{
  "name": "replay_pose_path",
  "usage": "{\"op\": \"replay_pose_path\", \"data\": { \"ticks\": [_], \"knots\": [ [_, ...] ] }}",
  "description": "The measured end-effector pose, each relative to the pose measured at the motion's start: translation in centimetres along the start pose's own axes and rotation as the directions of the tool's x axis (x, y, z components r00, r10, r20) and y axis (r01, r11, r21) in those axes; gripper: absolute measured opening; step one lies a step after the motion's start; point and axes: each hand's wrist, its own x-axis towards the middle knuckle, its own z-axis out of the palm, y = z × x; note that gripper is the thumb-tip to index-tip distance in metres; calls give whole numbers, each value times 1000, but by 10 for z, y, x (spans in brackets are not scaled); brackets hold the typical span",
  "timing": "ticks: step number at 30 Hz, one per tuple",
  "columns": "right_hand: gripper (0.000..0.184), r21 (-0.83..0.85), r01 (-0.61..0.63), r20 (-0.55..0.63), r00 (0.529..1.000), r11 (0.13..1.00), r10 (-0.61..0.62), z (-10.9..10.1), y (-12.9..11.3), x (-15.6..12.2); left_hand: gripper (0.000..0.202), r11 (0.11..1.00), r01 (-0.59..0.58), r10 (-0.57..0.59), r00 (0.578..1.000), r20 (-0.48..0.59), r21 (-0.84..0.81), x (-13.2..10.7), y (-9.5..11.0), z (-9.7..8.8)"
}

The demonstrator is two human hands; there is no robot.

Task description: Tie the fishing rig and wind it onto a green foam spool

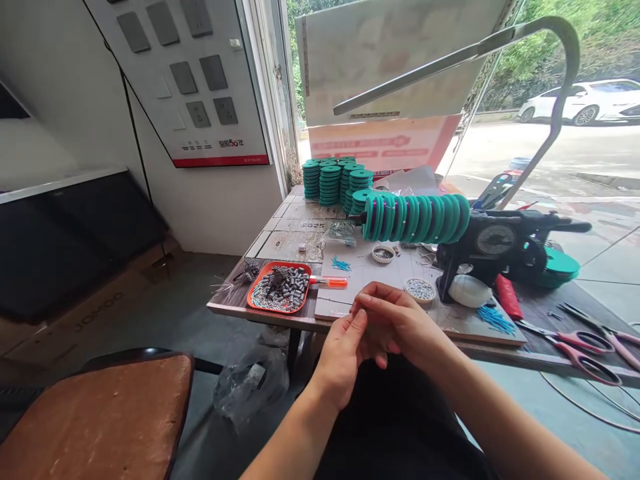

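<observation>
My left hand (341,357) and my right hand (400,319) meet just off the table's front edge, fingertips close together. Each is closed in a pinch, thumb against fingers. Whatever they pinch is too small or hidden to make out. Just left of them lies an orange-red tray (254,301) holding grey cylindrical weights (295,287) and small shiny metal pieces. An orange marker-like pen (331,282) rests against the tray's right side. Right behind my right hand stands a small round dish (419,291) of light grey beads, and farther back another dish (383,254) with darker pieces.
Green discs (415,219) fill the spindle of a black winding device (495,240). Stacks of green spools (330,183) stand at the back. Blue strips (495,319), a red roll (509,297) and pink-handled scissors (583,350) lie right. A brown chair (110,413) stands left.
</observation>
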Motion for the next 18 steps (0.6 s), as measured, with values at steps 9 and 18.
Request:
{"op": "replay_pose_path", "data": {
  "ticks": [9,18],
  "knots": [
    [70,108,-16,-24,1000,994,19,5,-1,4,31,999,-23,20,998,-64,-47,3,-5,-2],
    [70,177,114,-145,985,977,-89,13,2,14,38,993,-79,90,988,-123,89,-13,-21,-13]
  ]
}}
